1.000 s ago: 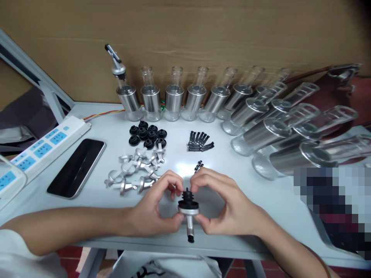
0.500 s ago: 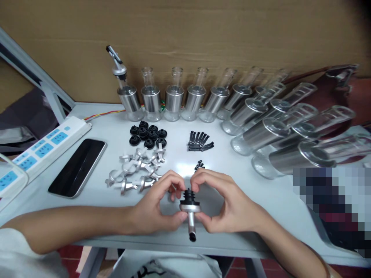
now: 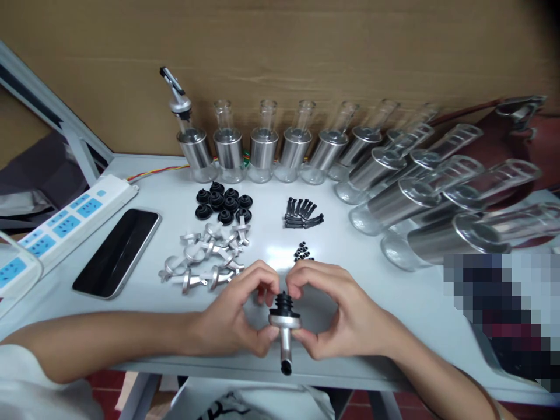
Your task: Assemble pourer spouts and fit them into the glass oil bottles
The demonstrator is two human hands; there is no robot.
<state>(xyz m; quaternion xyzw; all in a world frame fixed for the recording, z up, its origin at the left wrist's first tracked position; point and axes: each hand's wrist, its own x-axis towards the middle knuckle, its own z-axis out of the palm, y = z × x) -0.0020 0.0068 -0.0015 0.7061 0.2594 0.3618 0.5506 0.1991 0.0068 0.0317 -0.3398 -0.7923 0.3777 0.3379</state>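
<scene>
Between both hands is a bottle pourer [image 3: 285,322] with a black ribbed stopper at its far end, a silver collar and a spout with a black tip toward me. My left hand [image 3: 245,309] grips it from the left, thumb against the collar and fingers by the stopper. My right hand [image 3: 339,309] mirrors this on the right side. Beyond my left hand lie silver pourer spouts [image 3: 210,256] in a loose pile, and behind them black rubber stoppers [image 3: 224,202]. Small black rings [image 3: 303,252] and thin black strips [image 3: 303,214] lie beyond my right hand.
Glass bottles with steel sleeves [image 3: 262,149] stand along the back and right. One bottle [image 3: 192,149] at left carries a fitted pourer. A phone [image 3: 118,254] and a power strip [image 3: 65,227] lie on the left. A blurred-out patch [image 3: 503,315] covers the right edge.
Both hands keep hold of the pourer, which has shifted slightly toward me and a little left. More of the small black rings now show. The other parts stay put.
</scene>
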